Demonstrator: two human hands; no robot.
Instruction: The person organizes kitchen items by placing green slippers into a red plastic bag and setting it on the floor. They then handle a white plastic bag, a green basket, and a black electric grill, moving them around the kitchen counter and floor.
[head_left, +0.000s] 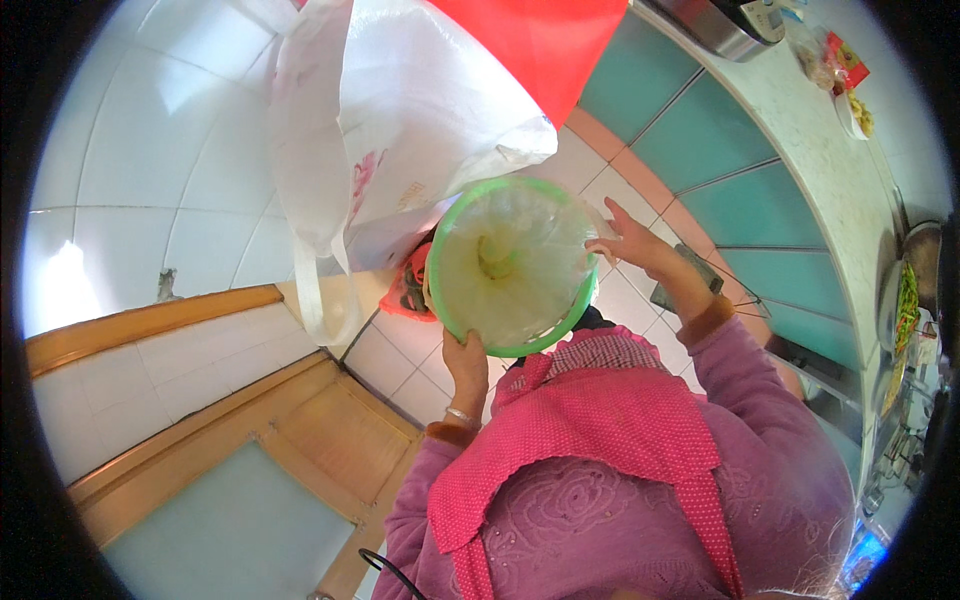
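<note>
A green plastic bin (442, 300) is held up in front of me, its mouth towards my face. Inside it sits a thin translucent plastic bag (525, 225), spread over the walls and gathered around a yellowish spot near the bottom. My left hand (466, 364) grips the near rim from the left, thumb at the edge. At the right side of the rim, my right hand (634, 241) pinches the edge of the bag, with some fingers spread.
A large white bag (427, 97) stands beyond the bin, beside a red surface (547, 45). A red plastic bag (409, 292) lies on the tiled floor at left. Teal cabinets (720, 157) and a counter (795, 127) with food run along the right; a wooden door (337, 427) is at lower left.
</note>
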